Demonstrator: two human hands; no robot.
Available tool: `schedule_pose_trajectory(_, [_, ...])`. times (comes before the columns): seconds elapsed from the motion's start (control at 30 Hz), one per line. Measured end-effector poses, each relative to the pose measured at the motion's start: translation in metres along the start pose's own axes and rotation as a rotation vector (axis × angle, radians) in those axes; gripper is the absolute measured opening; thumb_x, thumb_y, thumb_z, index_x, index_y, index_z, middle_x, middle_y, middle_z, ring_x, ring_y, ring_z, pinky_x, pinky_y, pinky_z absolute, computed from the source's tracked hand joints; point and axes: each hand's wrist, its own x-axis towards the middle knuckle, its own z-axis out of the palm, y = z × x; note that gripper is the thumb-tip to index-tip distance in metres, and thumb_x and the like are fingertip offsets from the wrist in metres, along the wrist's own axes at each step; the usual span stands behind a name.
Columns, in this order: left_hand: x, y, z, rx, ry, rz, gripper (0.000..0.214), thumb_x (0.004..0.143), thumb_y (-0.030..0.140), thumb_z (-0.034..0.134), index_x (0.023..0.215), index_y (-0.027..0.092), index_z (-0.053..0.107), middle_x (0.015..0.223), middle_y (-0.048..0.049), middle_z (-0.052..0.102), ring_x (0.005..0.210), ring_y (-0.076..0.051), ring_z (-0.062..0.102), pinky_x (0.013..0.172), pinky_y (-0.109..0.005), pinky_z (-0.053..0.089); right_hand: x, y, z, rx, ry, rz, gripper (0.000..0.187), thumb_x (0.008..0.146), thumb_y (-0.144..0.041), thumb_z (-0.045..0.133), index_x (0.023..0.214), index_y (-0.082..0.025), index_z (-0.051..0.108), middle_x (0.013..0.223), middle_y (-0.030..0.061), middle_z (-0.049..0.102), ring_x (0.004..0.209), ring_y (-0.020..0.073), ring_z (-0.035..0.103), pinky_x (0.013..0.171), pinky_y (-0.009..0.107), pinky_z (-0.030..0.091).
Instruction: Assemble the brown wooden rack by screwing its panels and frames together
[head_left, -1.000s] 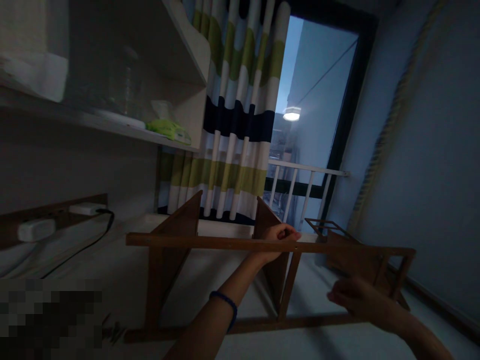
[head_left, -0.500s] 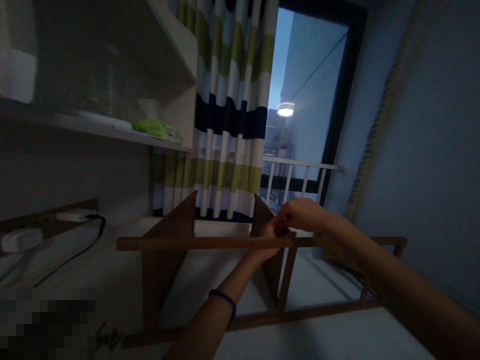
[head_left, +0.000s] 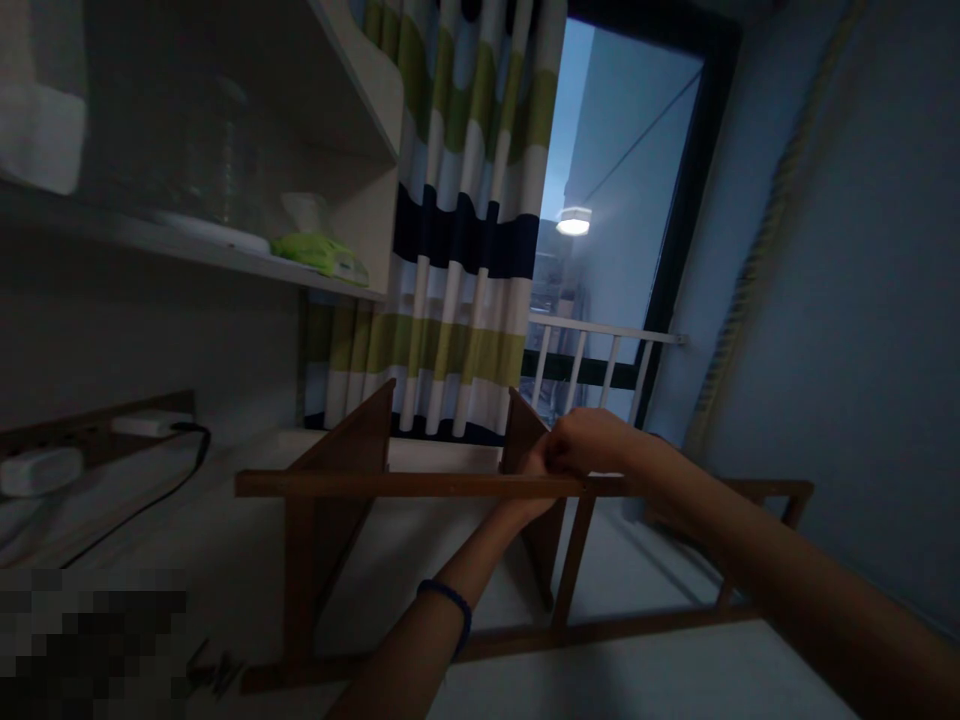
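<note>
A brown wooden frame (head_left: 390, 486) lies on its side in front of me, with a left board (head_left: 349, 440) and a middle board (head_left: 529, 430) standing between its rails. My left hand (head_left: 534, 468), below a dark blue bracelet (head_left: 448, 600), reaches through the frame, behind the upper rail, to where the middle board meets that rail. Its fingers are curled and partly covered. Over them my right hand (head_left: 589, 440) is closed, knuckles up, against the left fingers. Whatever small thing is pinched between the two hands is hidden.
A pale shelf (head_left: 300, 278) at upper left carries a green tissue pack (head_left: 319, 252) and a clear container. Below it, a power strip (head_left: 150, 425) trails a black cable. A striped curtain (head_left: 457, 230) and white railing (head_left: 600, 328) stand before the window.
My right hand has turned and lowered slightly, its fingers now closed down over my left hand. The wooden frame keeps its place.
</note>
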Motion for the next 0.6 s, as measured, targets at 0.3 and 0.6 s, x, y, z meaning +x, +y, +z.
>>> schedule_pose_trajectory(0.3, [-0.003, 0.0068, -0.0018, 0.087, -0.06, 0.089, 0.034, 0.056, 0.012, 0.064, 0.089, 0.016, 0.055, 0.093, -0.0016, 0.061, 0.089, -0.019, 0.052, 0.083, -0.034, 0.041, 0.0025, -0.0047, -0.0021, -0.014, -0.071, -0.013, 0.026, 0.068, -0.021, 0.048, 0.086, -0.018, 0.067, 0.081, 0.0098, 0.066, 0.074, 0.0233, 0.061, 0.055, 0.027, 0.042])
schedule_pose_trajectory(0.6, [-0.0011, 0.0007, -0.0041, 0.162, -0.082, 0.024, 0.029, 0.062, 0.014, 0.06, 0.09, 0.015, 0.051, 0.081, -0.0021, 0.057, 0.078, -0.016, 0.052, 0.072, -0.029, 0.045, 0.009, -0.0098, -0.0085, -0.014, -0.155, -0.02, 0.022, 0.067, -0.017, 0.052, 0.08, -0.011, 0.068, 0.078, 0.0127, 0.066, 0.069, 0.0222, 0.062, 0.055, 0.027, 0.043])
